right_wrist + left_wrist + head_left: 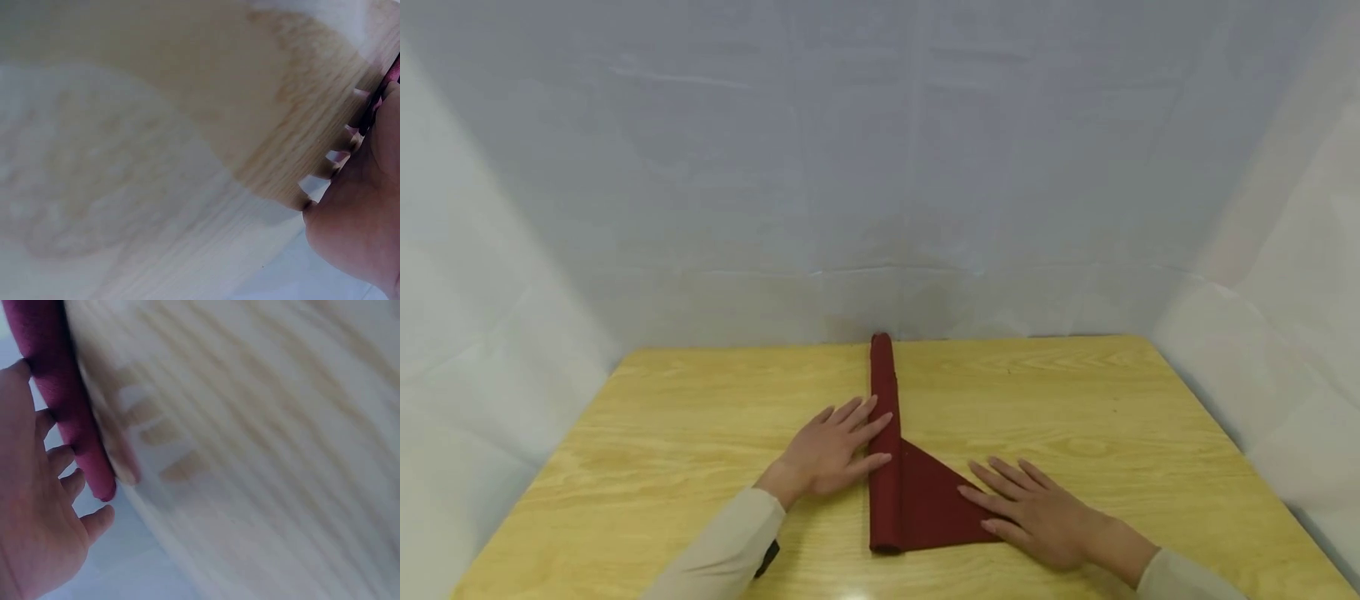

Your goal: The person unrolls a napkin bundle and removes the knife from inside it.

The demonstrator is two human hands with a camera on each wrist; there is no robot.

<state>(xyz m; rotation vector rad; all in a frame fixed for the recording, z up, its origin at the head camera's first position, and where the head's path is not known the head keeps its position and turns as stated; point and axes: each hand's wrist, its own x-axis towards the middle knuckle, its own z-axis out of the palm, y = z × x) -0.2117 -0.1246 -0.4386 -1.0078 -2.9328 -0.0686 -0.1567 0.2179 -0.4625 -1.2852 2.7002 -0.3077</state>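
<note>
A: Largest entries?
B: Backdrop point(880, 150), pale sheeting. Table point(715, 400), wood-grained. Then dark red cloth point(887, 504), one, mid-table: long roll, flat triangular flap point(934, 512) extending from the near end's right side.
A: Handling?
B: Judged light, soft, not fragile; the roll could loosen if lifted by its flap. Best held around the roll, at two spots.
A: Containers?
B: None seen.
A: Hands?
B: Left hand point(829, 454): fingers straight, spread, laid on the roll, grasping nothing. Right hand point(1048, 512): fingers straight, spread, tips at the flap's outer corner, grasping nothing.
</note>
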